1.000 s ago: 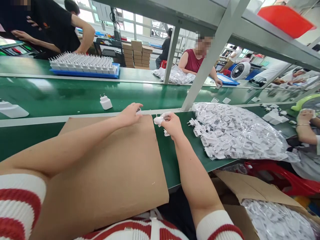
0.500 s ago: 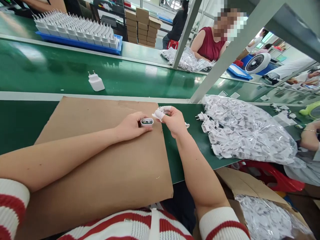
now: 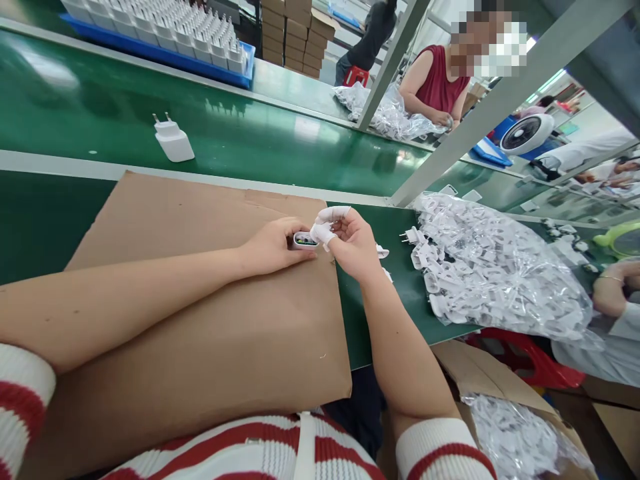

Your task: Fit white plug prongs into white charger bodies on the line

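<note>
My left hand point(image 3: 267, 247) is closed around a white charger housing point(image 3: 305, 240), resting over the cardboard sheet point(image 3: 215, 320). The housing's open end faces up toward me, with small electronic parts visible inside. Close against its right end is my right hand point(image 3: 353, 243), thumb and forefinger pinched together in white finger covers. Whatever lies between those fingertips is hidden. Small white pieces point(image 3: 383, 252) lie on the green table just beyond the right wrist.
A white plug charger point(image 3: 173, 139) lies on the green belt ahead. A blue tray point(image 3: 245, 70) holds rows of chargers. To the right sits a plastic bag of white housings point(image 3: 505, 267), with an open carton point(image 3: 480, 373) below. A metal post point(image 3: 395, 60) rises ahead. Co-workers sit nearby.
My right hand has come left to the housing's open end, its fingers now touching or nearly touching it. My left hand keeps its hold. The camera view has shifted and tilted slightly.
</note>
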`<control>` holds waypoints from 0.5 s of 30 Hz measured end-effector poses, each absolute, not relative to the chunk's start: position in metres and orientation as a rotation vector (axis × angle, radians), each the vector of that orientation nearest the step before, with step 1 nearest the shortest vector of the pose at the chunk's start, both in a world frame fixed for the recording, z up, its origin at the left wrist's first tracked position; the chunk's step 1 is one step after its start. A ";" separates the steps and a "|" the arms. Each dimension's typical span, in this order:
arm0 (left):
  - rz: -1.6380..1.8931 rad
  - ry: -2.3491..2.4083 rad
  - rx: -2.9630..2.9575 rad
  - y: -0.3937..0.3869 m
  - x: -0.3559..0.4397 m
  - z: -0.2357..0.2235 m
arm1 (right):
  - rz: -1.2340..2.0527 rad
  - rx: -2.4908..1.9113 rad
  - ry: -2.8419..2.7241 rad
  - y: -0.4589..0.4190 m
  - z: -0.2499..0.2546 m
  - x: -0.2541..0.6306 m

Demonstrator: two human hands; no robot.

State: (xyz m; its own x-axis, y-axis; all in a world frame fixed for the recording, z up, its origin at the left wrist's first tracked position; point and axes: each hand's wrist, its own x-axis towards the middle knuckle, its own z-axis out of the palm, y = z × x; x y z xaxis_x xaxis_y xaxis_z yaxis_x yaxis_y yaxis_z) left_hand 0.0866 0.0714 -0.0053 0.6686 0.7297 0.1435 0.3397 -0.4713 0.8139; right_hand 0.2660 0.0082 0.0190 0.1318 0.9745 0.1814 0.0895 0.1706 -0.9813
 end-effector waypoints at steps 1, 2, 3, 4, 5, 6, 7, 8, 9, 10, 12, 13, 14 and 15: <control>0.621 0.820 2.076 0.071 0.087 -0.005 | 0.934 -1.201 -1.251 0.007 0.020 0.267; 0.625 0.806 2.064 0.071 0.087 -0.005 | 0.948 -1.201 -1.252 0.007 0.022 0.267; 0.629 0.789 2.050 0.071 0.087 -0.005 | 0.975 -1.199 -1.244 0.006 0.024 0.268; 0.633 0.778 2.033 0.071 0.087 -0.005 | 1.004 -1.199 -1.230 0.005 0.026 0.268; 0.635 0.777 2.016 0.071 0.087 -0.005 | 1.024 -1.208 -1.213 0.005 0.027 0.269; 0.635 0.785 2.000 0.071 0.087 -0.005 | 1.025 -1.225 -1.194 0.005 0.029 0.269; 0.633 0.798 1.984 0.070 0.088 -0.004 | 1.013 -1.244 -1.175 0.005 0.029 0.269; 0.632 0.811 1.968 0.070 0.088 -0.004 | 0.998 -1.260 -1.158 0.006 0.029 0.269; 0.632 0.815 1.954 0.070 0.088 -0.004 | 0.987 -1.271 -1.141 0.007 0.028 0.269; 0.632 0.811 1.942 0.070 0.088 -0.003 | 0.985 -1.274 -1.128 0.007 0.027 0.269; 0.630 0.805 1.924 0.071 0.088 -0.003 | 1.003 -1.268 -1.111 0.009 0.024 0.269; 0.629 0.805 1.918 0.071 0.088 -0.004 | 1.013 -1.267 -1.105 0.010 0.023 0.268; 0.629 0.802 1.912 0.071 0.089 -0.004 | 1.019 -1.265 -1.099 0.010 0.022 0.268; 0.630 0.798 1.906 0.072 0.089 -0.004 | 1.023 -1.264 -1.094 0.010 0.021 0.267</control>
